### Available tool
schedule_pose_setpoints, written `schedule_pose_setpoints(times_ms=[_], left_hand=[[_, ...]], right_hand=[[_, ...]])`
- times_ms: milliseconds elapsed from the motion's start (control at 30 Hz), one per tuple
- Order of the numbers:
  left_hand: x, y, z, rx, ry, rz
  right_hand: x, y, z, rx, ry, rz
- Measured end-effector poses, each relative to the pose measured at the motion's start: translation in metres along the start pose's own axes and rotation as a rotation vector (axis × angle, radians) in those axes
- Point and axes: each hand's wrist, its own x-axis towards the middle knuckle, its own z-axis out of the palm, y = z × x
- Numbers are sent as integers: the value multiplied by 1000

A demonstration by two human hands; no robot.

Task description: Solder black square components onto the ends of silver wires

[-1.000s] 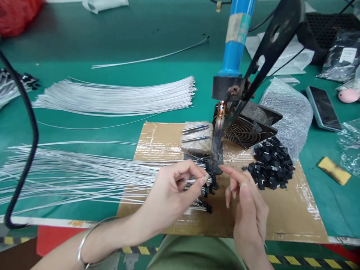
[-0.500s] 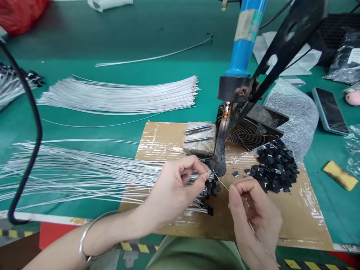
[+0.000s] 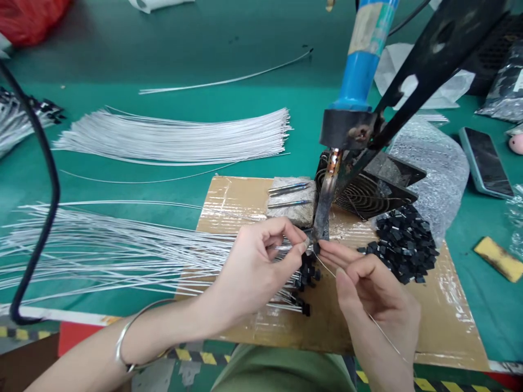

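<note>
My left hand (image 3: pixel 265 267) pinches the end of a white wire just below the tip of the blue soldering iron (image 3: pixel 354 81). Between the thumb and curled fingers of my right hand (image 3: pixel 376 305) runs a thin solder wire (image 3: pixel 326 265), whose upper end reaches the iron's tip. The right index finger is stretched toward my left fingertips, by a small black piece (image 3: pixel 316 247). Wires with black connectors (image 3: pixel 304 307) lie under and beside my left hand. A pile of loose black connectors (image 3: pixel 406 242) sits to the right on the cardboard (image 3: pixel 441 321).
A bundle of white wires (image 3: pixel 180 136) lies at the back left. A stone block (image 3: pixel 291 201) with metal tips and a black fan (image 3: pixel 363 190) stand near the iron's arm. Further right are bubble wrap (image 3: pixel 435 163), a phone (image 3: pixel 486 161) and a yellow sponge (image 3: pixel 497 258).
My right index finger has stretched out left to the iron's tip, close to my left fingertips. The view has shifted slightly. My left hand keeps its pinch.
</note>
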Motion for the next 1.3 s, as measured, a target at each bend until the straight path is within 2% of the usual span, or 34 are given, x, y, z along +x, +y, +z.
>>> schedule_pose_setpoints(times_ms=[733,1000,1300], left_hand=[[0,6,-2,-16,18,3],[-1,5,-2,3,14,19],[-1,4,-3,14,22,25]], right_hand=[[4,-6,0,80,20,27],[10,2,-2,109,-32,-101],[8,2,-1,114,-12,-67]])
